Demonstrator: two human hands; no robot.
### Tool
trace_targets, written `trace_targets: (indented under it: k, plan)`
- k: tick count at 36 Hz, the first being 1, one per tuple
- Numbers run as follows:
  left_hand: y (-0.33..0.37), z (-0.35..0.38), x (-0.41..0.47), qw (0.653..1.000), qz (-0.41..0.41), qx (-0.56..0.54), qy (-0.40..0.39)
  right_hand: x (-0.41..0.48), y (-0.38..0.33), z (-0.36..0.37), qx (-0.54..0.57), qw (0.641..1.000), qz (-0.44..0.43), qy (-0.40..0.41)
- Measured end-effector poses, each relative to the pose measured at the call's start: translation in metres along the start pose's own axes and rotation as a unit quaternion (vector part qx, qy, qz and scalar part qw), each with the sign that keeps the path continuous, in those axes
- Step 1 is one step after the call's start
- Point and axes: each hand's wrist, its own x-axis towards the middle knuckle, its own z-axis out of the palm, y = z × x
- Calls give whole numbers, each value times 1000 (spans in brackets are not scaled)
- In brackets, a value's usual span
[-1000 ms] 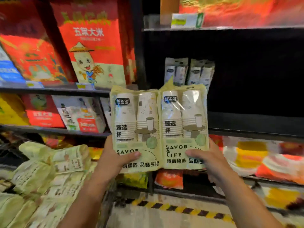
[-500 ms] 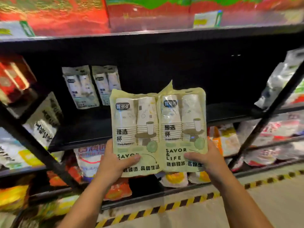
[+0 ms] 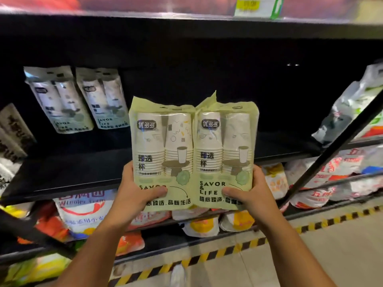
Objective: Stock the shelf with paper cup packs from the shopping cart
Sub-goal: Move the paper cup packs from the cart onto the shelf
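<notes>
The left hand (image 3: 134, 195) grips the left pack (image 3: 163, 150) and the right hand (image 3: 253, 196) grips the right pack (image 3: 227, 146). Fingers (image 3: 158, 191) clasp their bottoms, upright before the shelf (image 3: 78, 170). Two shelved packs (image 3: 62, 104) stand at its left.

Colourful food bags (image 3: 83, 212) low down, yellow/black floor tape (image 3: 209, 255) below, price tag (image 3: 257, 6) up top, white bag (image 3: 344, 112) at rt.

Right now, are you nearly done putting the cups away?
Not yet. Done: two shelved packs stand at the back left of the shelf. In hand: the left hand grips the left pack, the right hand the right pack. Left: setting both down there.
</notes>
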Motion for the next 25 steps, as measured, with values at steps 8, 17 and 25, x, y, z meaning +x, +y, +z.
trace_targets:
  k: [8, 17, 25]
  plan:
    - [-4, -16, 93, 999, 20, 42, 14, 94, -16, 24, -38, 998, -22, -45]
    - [-35, -13, 162, 995, 9, 75, 68, 171, 21, 66, -73, 995, -59, -39]
    - [-50, 14, 186, 991, 12, 88, 100, 201, 54, 61, -130, 985, -115, -3]
